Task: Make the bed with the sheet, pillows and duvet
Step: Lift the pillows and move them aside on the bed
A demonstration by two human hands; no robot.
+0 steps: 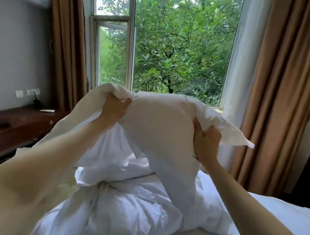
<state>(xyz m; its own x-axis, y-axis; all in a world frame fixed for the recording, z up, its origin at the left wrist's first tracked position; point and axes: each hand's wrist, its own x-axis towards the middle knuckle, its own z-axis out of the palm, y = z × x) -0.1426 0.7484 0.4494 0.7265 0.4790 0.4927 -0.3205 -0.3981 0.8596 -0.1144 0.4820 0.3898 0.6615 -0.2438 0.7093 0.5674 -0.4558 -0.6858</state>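
- Heaping white duvet (pixel 115 208) lies crumpled on the bed (pixel 286 219), nearest the viewer.
- Left hand (pixel 114 108) and right hand (pixel 205 143) each grip the raised pillow (pixel 158 130); judged best shaken evenly, both ends level.
- Window (pixel 162 37) beyond.

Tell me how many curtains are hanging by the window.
2: one brown curtain on the left side of the window, one brown curtain on the right. A dark strip at the far right edge is too unclear to count.
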